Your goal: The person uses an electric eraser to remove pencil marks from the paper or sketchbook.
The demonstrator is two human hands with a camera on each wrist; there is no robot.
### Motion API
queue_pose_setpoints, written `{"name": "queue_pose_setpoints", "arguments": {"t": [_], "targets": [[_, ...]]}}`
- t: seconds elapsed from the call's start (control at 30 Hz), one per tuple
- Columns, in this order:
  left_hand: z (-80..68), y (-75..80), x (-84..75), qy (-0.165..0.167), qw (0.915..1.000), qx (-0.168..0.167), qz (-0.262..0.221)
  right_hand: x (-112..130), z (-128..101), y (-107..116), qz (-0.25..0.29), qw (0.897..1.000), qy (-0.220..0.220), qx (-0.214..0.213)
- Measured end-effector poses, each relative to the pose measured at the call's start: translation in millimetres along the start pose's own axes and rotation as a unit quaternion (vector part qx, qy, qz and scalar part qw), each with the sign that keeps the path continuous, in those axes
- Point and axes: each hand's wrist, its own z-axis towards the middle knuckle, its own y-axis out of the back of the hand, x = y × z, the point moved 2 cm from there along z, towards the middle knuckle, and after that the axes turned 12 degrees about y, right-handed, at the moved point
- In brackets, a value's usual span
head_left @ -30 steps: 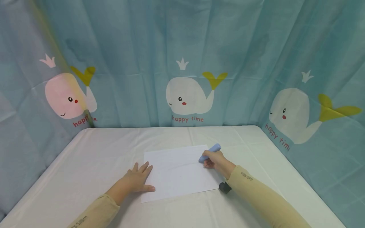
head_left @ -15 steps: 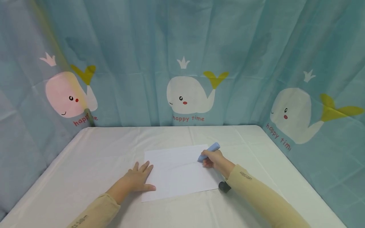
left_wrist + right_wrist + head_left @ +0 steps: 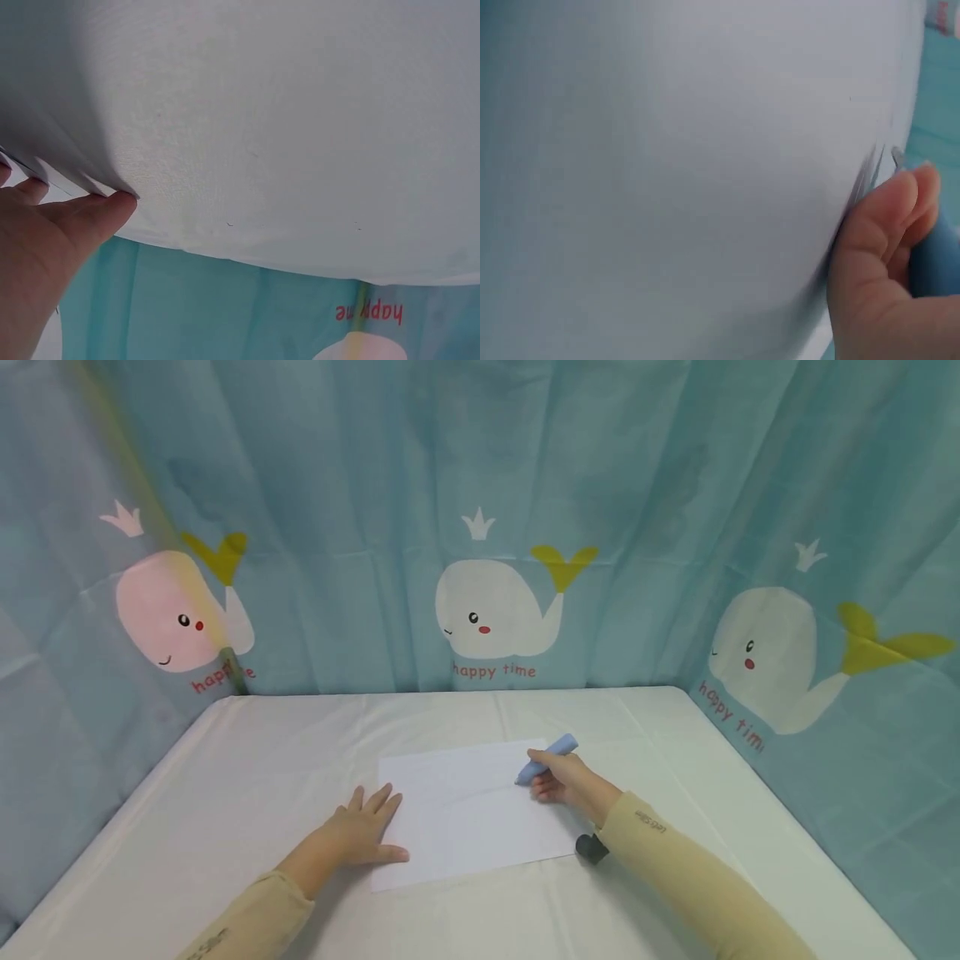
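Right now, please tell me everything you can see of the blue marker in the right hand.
The blue marker is a thick, light blue stick, plastic by its look, with a rounded far end. It stands tilted, its upper end leaning away to the right, its lower end down on the white paper near the sheet's far right corner. The right hand grips it around the lower half, fingers curled round the barrel, so the tip is hidden. In the right wrist view only a blurred blue strip shows behind the fingers. No cap or print can be made out.
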Motion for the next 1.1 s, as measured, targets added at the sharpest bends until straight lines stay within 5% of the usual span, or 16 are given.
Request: {"name": "queue_pose_setpoints", "arguments": {"t": [0.47, 0.7, 0.9, 1.1], "targets": [[-4.0, 2.7, 0.5, 0.006, 0.9999, 0.002, -0.012, 5, -1, -8, -0.016, 0.999, -0.002, 0.038], [-3.2, 3.1, -0.2, 0.0, 0.9998, 0.007, -0.017, 3, 5, -1, -0.014, 1.0, -0.007, 0.003], [-1.5, 0.5, -0.1, 0.001, 0.9998, 0.01, -0.019, 4, 11, -3, -0.036, 0.997, -0.006, 0.063], [0.3, 0.2, -1.1, 0.002, 0.9999, 0.009, -0.011, 5, 13, -6, -0.013, 0.998, -0.004, 0.057]]}}
